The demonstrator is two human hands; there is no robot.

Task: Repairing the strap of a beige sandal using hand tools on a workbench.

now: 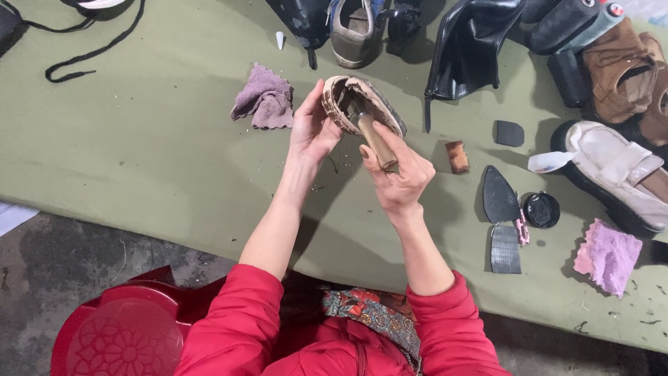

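Wooden tool handle (377, 141) is gripped tight by the right hand (400, 177). The worn shoe (362, 104), sole up, is held by the left hand (313, 129), maybe dirty inside.

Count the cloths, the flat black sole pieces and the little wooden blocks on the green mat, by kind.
Cloths: 2, one mauve, one pink
Black sole pieces: 3
Wooden blocks: 1
Total: 6
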